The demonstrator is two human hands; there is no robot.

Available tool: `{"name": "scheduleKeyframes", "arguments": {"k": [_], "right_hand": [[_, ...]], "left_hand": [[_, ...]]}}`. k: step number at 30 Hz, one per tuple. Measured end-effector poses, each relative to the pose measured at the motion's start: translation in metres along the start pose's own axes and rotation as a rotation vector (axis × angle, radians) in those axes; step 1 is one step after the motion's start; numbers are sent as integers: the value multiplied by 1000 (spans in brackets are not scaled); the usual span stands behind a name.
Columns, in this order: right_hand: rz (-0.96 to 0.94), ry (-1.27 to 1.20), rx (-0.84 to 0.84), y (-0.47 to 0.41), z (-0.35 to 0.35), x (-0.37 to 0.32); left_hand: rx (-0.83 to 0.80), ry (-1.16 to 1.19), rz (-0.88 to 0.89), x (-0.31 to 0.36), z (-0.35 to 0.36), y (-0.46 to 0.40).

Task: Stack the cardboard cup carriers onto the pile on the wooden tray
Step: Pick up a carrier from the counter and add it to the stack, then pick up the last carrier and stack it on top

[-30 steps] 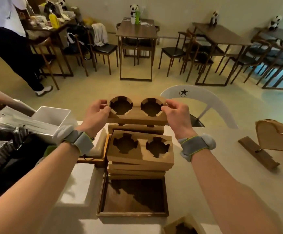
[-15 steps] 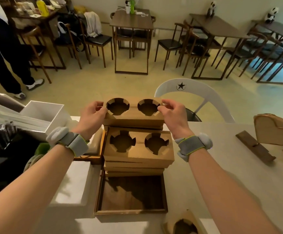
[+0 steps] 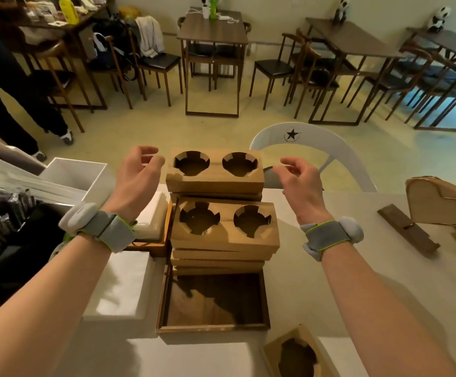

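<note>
A two-hole cardboard cup carrier rests on top of the far pile in the wooden tray. A nearer pile of carriers stands in front of it, lower, its top one slightly askew. My left hand hovers just left of the top carrier, fingers curled apart, holding nothing. My right hand hovers just right of it, also empty with fingers apart. Another carrier lies at the bottom edge, partly cut off.
A white open box and dark bags sit at left. A white block lies beside the tray. A wooden heart-shaped stand is at right. A white chair stands behind the counter; a person stands far left.
Both hands lowered the carrier onto the far pile, then let go and drew apart sideways. The camera tilted down slightly.
</note>
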State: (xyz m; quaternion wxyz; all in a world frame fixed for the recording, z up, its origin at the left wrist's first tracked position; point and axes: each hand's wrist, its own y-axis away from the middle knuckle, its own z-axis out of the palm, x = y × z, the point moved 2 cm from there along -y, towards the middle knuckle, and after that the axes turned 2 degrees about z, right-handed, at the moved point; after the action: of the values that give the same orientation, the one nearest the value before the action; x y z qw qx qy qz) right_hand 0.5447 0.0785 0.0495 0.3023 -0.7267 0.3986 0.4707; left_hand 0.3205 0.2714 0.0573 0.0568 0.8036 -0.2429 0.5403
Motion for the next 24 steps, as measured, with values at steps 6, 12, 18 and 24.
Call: {"name": "scheduleKeyframes", "arguments": {"k": [6, 12, 18, 24], "right_hand": [[99, 4, 85, 45, -59, 19], [221, 24, 207, 120, -124, 68], [437, 91, 223, 222, -162, 156], [552, 194, 198, 293, -162, 205]], "left_hand": [[-7, 75, 212, 47, 1, 57], [-350, 162, 303, 77, 55, 142], [-892, -133, 182, 27, 140, 218], [-926, -356, 158, -20, 169, 266]]}}
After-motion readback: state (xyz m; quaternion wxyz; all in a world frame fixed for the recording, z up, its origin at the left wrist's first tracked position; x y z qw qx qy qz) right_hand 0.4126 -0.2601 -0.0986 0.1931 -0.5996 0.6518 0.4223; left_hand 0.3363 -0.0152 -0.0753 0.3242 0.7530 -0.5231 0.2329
